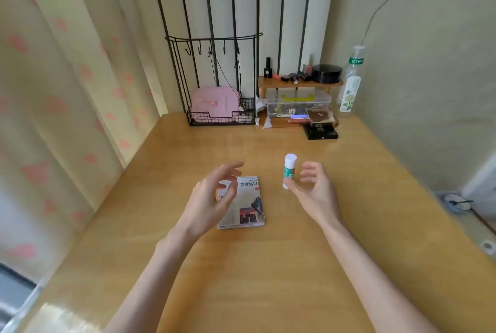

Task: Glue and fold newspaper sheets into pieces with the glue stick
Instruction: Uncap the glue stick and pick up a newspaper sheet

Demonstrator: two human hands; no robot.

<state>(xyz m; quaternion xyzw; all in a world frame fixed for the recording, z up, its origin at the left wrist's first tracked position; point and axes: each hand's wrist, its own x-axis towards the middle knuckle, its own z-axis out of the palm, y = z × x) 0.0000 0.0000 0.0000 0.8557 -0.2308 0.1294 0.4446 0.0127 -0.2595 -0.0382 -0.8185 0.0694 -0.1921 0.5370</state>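
The wooden counter [268,265] is big. The folded newspaper [248,204] lies flat near its middle. It is a thick little stack with a picture on top.

The left hand [212,198] is over the left side of the paper with its fingers spread and loose. It holds nothing, and I cannot tell if it touches the paper. The right hand [314,193] is open too, with its fingers softly bent. Its thumb is right by the bottom of the glue stick [289,170]. The glue stick stands up straight, just to the right of the paper and a bit closer to the far edge. Its white cap looks like it is on.

I think the step now is to grab the glue. To do it well, the right hand should close around the middle of the stick, not the top, so it does not tip over. The left hand should press down flat on the paper so the stack does not slide or pop open. The cap must come off before any rubbing (a two-hand job, I guess).

The newspaper has big dark Chinese letters near its far end, upside down and too blurry to read. The water bottle [351,83] at the far right corner has a green band with tiny letters I cannot read. The glue stick has a green label, and I cannot read that one either.
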